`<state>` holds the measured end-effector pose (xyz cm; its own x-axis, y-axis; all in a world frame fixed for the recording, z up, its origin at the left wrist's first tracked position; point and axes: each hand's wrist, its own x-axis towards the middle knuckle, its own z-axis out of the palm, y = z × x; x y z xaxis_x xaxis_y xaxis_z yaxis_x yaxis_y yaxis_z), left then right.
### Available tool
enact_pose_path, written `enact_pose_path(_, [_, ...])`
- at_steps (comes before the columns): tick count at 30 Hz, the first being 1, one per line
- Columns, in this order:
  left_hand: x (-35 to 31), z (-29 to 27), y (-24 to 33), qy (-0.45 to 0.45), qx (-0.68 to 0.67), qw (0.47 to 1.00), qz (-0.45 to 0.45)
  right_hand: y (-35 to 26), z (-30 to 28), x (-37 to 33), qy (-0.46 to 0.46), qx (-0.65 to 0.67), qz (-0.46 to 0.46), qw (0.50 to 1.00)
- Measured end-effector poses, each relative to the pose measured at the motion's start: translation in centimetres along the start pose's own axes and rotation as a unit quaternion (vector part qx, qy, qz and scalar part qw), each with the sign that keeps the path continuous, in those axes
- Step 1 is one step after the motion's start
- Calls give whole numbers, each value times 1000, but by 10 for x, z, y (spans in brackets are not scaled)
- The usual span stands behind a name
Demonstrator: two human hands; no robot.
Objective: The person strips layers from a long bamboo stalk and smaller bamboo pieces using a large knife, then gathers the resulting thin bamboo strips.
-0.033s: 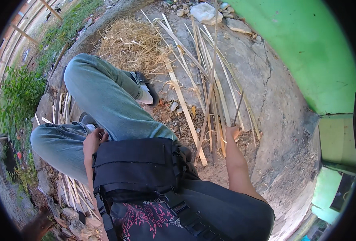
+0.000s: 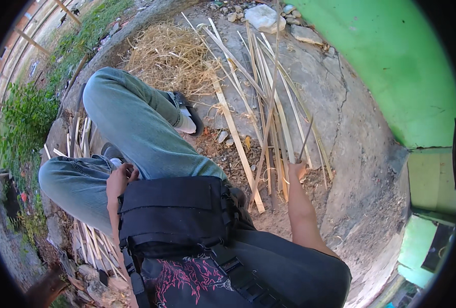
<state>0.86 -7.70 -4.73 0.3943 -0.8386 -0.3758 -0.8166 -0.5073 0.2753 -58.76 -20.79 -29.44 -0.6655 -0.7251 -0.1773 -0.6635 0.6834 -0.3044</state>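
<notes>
My right hand [image 2: 296,170] reaches out to the right, closed around a long, thin, dark blade [image 2: 307,138] that points away from me. Just left of that hand, the near ends of several pale split bamboo strips [image 2: 277,131] lie fanned out over the ground. One broad strip [image 2: 238,143] lies a little apart, closer to my leg. My left hand [image 2: 121,179] rests by my thigh, at the left edge of a black bag [image 2: 174,208] on my lap. Its fingers are curled, and whatever they may hold is hidden.
A heap of curly shavings [image 2: 171,56] lies beyond my foot. More strips [image 2: 95,244] are at my lower left. Rocks [image 2: 264,18] sit at the far edge, and a green wall [image 2: 392,61] rises on the right. Plants [image 2: 27,113] grow at left.
</notes>
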Motion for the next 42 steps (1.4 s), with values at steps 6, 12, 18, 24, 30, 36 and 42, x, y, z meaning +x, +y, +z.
enact_pose_path(6, [-1, 1, -5, 11, -5, 1000, 0, -1, -80, -16, 70, 257, 9, 964])
enact_pose_path(12, [-6, -1, -4, 25, -22, 999, 1, -33, -235, -1, 243, 570, -11, 785])
enact_pose_path(18, [-13, -11, 7, 117, -157, 981, 9, -83, -441, -24, 417, 620, -230, 624])
enact_pose_path(24, [-21, -28, 15, 208, -408, 888, 34, -100, -553, -74, 438, 637, -342, 534])
enact_pose_path(30, [-19, -62, 24, 337, -408, 837, 135, -126, -568, -139, 430, 687, -342, 475])
enact_pose_path(36, [-32, -113, 73, 377, -312, 834, 254, -114, -579, -131, 387, 765, -341, 386])
enact_pose_path(42, [-24, -134, 119, 123, -339, 860, 361, -125, -568, -102, 221, 873, -324, 289])
